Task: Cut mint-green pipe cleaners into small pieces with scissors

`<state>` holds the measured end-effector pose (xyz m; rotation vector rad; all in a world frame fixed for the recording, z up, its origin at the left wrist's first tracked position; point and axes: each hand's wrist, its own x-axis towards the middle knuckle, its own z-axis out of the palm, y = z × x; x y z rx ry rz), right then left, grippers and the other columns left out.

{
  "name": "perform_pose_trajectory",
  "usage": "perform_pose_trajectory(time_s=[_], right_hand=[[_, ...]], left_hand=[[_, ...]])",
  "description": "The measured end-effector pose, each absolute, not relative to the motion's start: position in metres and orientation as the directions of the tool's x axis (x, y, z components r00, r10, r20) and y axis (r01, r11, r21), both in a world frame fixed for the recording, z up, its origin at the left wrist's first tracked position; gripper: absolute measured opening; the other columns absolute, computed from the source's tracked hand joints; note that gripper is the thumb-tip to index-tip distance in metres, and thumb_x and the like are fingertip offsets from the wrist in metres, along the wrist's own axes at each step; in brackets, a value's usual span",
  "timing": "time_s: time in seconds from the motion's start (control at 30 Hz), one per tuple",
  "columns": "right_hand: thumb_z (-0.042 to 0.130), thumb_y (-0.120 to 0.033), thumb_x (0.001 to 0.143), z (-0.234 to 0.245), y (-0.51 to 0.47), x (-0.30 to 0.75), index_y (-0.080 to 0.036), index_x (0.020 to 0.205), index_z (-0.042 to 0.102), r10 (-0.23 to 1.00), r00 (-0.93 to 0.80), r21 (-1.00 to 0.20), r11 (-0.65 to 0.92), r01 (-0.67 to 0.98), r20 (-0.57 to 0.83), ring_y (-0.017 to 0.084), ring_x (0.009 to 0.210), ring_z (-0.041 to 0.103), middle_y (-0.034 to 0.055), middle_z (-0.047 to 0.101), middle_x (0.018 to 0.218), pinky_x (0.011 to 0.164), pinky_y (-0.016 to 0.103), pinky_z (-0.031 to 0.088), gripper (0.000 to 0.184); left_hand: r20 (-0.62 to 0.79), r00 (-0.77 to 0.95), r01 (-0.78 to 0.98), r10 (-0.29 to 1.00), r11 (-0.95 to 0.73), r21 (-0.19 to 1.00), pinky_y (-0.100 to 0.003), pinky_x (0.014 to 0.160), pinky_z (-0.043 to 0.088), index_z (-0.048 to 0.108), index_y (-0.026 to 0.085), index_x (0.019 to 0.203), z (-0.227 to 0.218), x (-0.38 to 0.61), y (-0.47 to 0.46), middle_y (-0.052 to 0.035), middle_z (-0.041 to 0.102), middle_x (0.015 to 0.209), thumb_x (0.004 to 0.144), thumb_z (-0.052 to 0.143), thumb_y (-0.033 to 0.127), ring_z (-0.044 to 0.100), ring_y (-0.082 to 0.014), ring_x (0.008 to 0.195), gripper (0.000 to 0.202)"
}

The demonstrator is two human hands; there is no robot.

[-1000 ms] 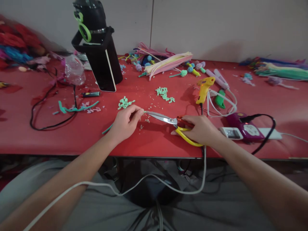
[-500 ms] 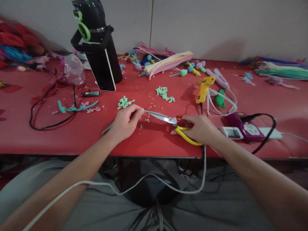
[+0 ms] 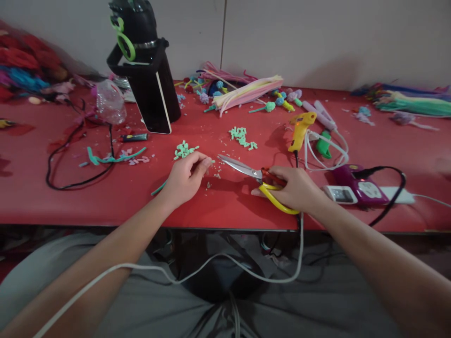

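My left hand (image 3: 186,179) pinches a green pipe cleaner (image 3: 159,188). Its short tip pokes out past the fingertips, and the other end trails out below the wrist; the stretch between is hidden by the hand. Scissors (image 3: 243,167) with one red and one yellow handle are gripped in my right hand (image 3: 294,188). Their blades point left and look nearly closed, a small gap from the pipe cleaner's tip. Behind my left hand lies a pile of short green cut pieces (image 3: 183,149), and a second pile of green pieces (image 3: 242,137) is farther right.
A yellow glue gun (image 3: 302,130) and a purple power adapter (image 3: 362,185) with cables are at the right. A black tumbler (image 3: 169,89) with a phone (image 3: 150,103) against it stands back left. Pipe cleaner bundles (image 3: 248,94) lie along the wall. A white cable (image 3: 225,256) crosses my lap.
The scissors have drawn slightly right, so their tips are now apart from the pipe cleaner's end. My left hand keeps its pinch in nearly the same place.
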<state>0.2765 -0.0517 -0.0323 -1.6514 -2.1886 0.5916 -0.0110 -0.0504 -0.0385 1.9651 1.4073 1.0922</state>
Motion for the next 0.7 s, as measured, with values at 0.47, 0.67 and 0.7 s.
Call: perform_pose_trajectory(time_s=[0.47,0.67,0.7], right_hand=[[0.059,-0.097,0.063,-0.0362,-0.0484,0.2754,-0.024,0.064,0.042,0.964,-0.262,-0.446,0.216,0.869,-0.042,0.014,0.059,0.037,-0.0009,0.046,0.06,0.056,0.032,0.027,0.075],[0.059,-0.096,0.065,-0.0372,-0.0468,0.2758,-0.024,0.064,0.043,0.964,-0.263,-0.423,0.225,0.877,-0.032,0.014,0.058,0.037,-0.0009,0.046,0.059,0.055,0.031,0.027,0.074],[0.059,-0.096,0.065,-0.0372,-0.0465,0.2757,-0.024,0.063,0.042,0.964,-0.265,-0.422,0.229,0.877,-0.027,0.014,0.057,0.037,-0.001,0.046,0.058,0.055,0.031,0.027,0.074]], left_hand=[[0.358,0.155,0.525,0.921,-0.383,0.76,-0.025,0.061,0.044,0.062,0.019,0.084,-0.041,-0.0116,-0.0493,-0.0001,0.065,0.072,0.101,0.054,0.029,0.056,-0.0123,0.065,0.021],[0.36,0.161,0.528,0.919,-0.388,0.755,-0.025,0.062,0.044,0.063,0.019,0.085,-0.0424,-0.0116,-0.0492,0.0,0.064,0.072,0.102,0.054,0.03,0.057,-0.0126,0.066,0.022],[0.36,0.16,0.528,0.919,-0.388,0.755,-0.025,0.062,0.045,0.063,0.019,0.085,-0.0422,-0.0114,-0.0493,-0.0001,0.064,0.072,0.102,0.053,0.029,0.058,-0.0127,0.067,0.022]])
